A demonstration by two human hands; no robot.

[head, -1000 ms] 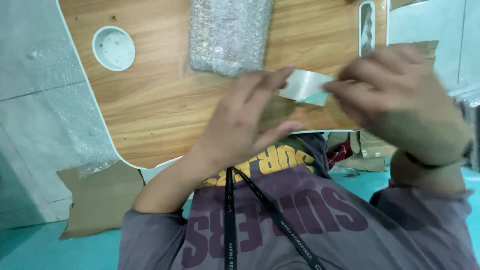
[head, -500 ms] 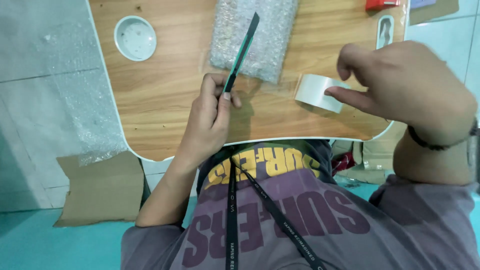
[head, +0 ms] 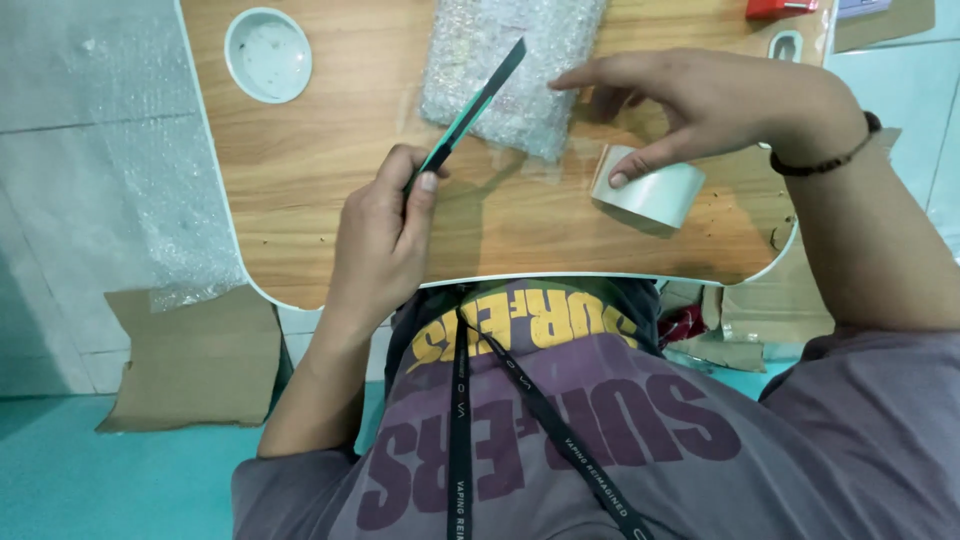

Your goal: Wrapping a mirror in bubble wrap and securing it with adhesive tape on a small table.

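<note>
Over the wooden lap desk point(head: 300, 180): hands working.
Left hand point(head: 385, 235) is clenching a green utility knife point(head: 470, 105); right hand point(head: 710, 105), fingers spread, is touching the tape roll point(head: 655, 190).

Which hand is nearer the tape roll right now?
Right. The right hand has its thumb on the tape roll, fingers spread above it. The left hand is well off to the roll's left, gripping a green utility knife.

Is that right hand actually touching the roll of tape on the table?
Touching. The head view shows the right hand with its thumb tip pressed on the top edge of the tape roll, no gap between them.
</note>
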